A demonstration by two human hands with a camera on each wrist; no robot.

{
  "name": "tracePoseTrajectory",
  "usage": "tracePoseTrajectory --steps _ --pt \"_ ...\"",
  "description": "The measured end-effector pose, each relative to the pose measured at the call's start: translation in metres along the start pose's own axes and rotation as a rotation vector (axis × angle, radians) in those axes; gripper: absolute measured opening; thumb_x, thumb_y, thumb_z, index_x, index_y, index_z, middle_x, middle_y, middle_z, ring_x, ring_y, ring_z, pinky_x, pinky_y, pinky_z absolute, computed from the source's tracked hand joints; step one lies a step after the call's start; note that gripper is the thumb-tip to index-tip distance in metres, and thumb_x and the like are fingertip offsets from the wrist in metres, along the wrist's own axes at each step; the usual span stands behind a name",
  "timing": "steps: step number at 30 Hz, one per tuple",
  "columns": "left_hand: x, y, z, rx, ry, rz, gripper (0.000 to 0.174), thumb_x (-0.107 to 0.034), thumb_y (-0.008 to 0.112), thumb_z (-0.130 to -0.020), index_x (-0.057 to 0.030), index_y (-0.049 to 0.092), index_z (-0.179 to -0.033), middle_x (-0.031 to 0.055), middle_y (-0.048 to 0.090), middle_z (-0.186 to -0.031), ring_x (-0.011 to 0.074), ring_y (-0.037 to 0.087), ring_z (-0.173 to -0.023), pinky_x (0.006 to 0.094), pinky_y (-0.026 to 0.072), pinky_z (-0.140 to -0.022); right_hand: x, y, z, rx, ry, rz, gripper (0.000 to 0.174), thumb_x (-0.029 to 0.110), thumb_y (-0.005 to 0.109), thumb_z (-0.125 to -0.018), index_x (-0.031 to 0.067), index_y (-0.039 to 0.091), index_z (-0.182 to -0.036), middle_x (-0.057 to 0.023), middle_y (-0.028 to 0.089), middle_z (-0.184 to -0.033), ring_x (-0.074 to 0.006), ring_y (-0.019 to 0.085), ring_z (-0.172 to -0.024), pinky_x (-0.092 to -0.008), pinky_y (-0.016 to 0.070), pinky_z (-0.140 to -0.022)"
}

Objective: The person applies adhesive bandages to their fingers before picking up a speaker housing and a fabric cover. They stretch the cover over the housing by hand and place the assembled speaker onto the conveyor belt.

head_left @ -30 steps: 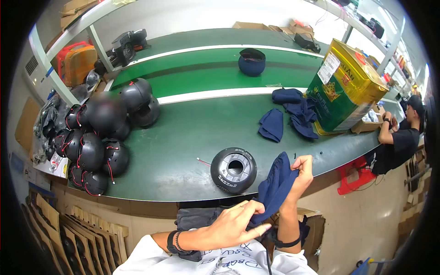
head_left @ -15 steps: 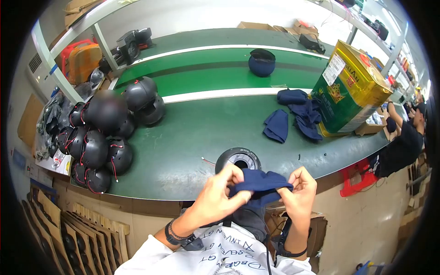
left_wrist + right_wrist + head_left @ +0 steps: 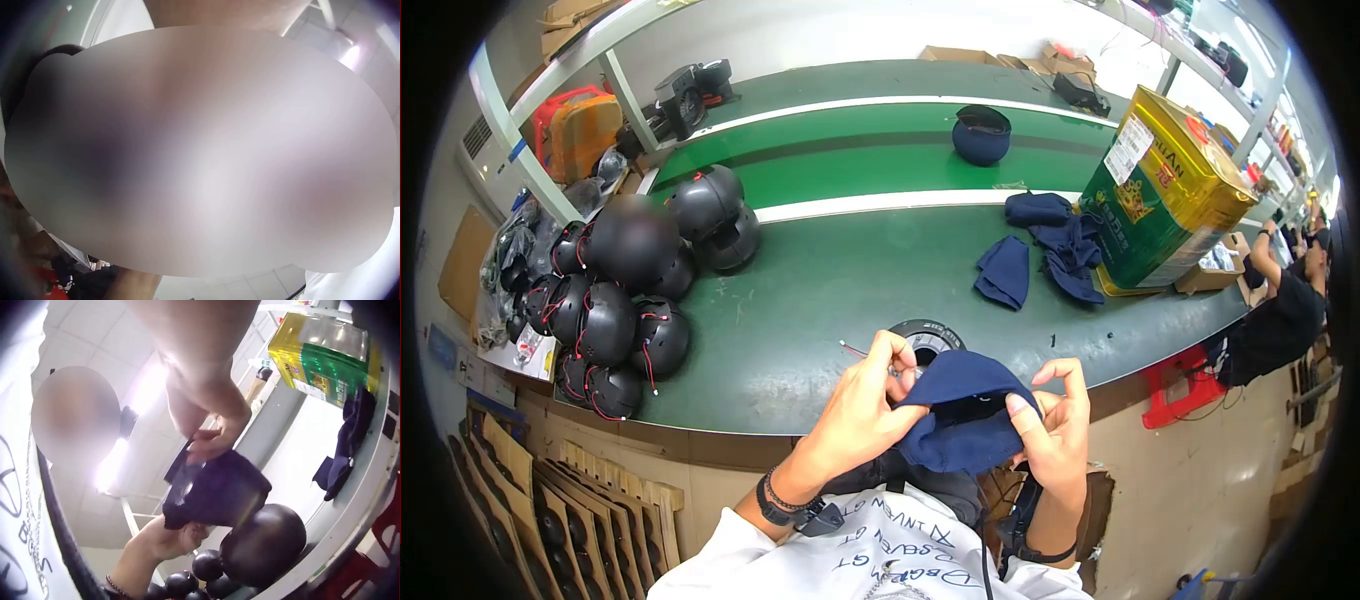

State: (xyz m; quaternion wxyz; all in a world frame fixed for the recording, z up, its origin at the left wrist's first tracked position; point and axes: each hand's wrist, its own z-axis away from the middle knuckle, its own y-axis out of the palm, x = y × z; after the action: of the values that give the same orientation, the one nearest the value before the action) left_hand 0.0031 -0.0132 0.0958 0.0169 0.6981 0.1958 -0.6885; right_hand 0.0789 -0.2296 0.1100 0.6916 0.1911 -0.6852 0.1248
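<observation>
Both hands hold a navy cloth cover [image 3: 965,445] in front of the body, its mouth spread and facing up. The left hand [image 3: 865,400] pinches its left rim, and the right hand [image 3: 1055,430] grips the right rim with the thumb at the opening. Just beyond the cloth, a round black shell [image 3: 945,333] with a pale ring and centre hole sits on the bench, partly hidden. In the right wrist view, the cloth [image 3: 219,490] hangs between the hands, overlapping the glossy black shell [image 3: 269,540]. Most of the left wrist view is blurred.
Black round shells [image 3: 610,325] with red wires are heaped on the left of the green bench [image 3: 800,330]. Folded navy cloths [image 3: 1005,272] lie beside a large green-and-gold tin [image 3: 1140,200]. A navy-covered dome [image 3: 981,140] stands farther back. Another person [image 3: 1275,310] is at the far right.
The cloth has come from a tilted, bunched position on the right to between both hands, over the shell's near edge. Its mouth, flattened half a second ago, is now spread apart.
</observation>
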Motion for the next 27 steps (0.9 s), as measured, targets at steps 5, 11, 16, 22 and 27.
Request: tracePoseTrajectory --steps 5,11,16,22,27 --pt "0.014 -0.023 0.013 0.113 0.696 -0.18 0.079 -0.033 0.095 -0.072 -0.008 0.048 -0.13 0.0191 0.051 -0.136 0.0352 0.05 -0.129 0.0476 0.0455 -0.104 0.0 -0.006 0.0 0.057 0.079 -0.04 0.025 0.004 0.064 -0.098 0.0076 0.043 -0.112 -0.0013 0.059 -0.063 -0.0036 0.046 -0.044 -0.0202 0.0342 -0.038" --pt "0.052 -0.004 0.026 0.077 1.011 -0.377 0.054 -0.022 0.088 -0.074 -0.009 0.064 -0.119 0.0113 0.062 -0.132 0.0324 0.06 -0.125 0.0466 0.0498 -0.103 -0.01 -0.008 -0.005 0.126 0.238 -0.501 0.014 0.004 0.056 -0.101 0.0098 0.045 -0.107 0.0075 0.048 -0.061 0.0019 0.035 -0.043 -0.0176 0.0251 -0.04" --pt "0.042 -0.001 0.021 0.233 0.855 -0.063 0.025 -0.006 0.076 -0.085 -0.0043 0.067 -0.109 0.0115 0.074 -0.106 0.0273 0.073 -0.098 0.0422 0.0553 -0.095 -0.018 -0.017 -0.005 0.136 0.255 -0.491 0.009 0.008 0.056 -0.103 0.0092 0.047 -0.105 0.0067 0.048 -0.062 0.001 0.038 -0.043 -0.0165 0.0294 -0.041" --pt "0.036 -0.009 0.031 0.366 -0.002 0.54 0.016 -0.011 0.061 -0.103 0.0025 0.06 -0.113 0.0014 0.064 -0.101 0.0063 0.059 -0.092 0.024 0.0481 -0.082 -0.04 -0.047 0.004 0.569 0.177 -0.164 0.052 0.016 0.096 -0.071 0.0003 0.069 -0.112 0.0 0.058 -0.089 -0.0017 0.052 -0.07 -0.0155 0.0393 -0.057" --pt "0.032 -0.013 0.03 0.362 -0.217 0.659 0.013 -0.013 0.06 -0.103 -0.0005 0.063 -0.105 -0.003 0.062 -0.091 0.0026 0.052 -0.081 0.0216 0.0426 -0.071 -0.049 -0.041 0.004 0.613 -0.182 0.229 0.027 0.018 0.09 -0.077 -0.0009 0.071 -0.082 -0.0052 0.058 -0.091 -0.0108 0.052 -0.074 -0.0252 0.0414 -0.064"
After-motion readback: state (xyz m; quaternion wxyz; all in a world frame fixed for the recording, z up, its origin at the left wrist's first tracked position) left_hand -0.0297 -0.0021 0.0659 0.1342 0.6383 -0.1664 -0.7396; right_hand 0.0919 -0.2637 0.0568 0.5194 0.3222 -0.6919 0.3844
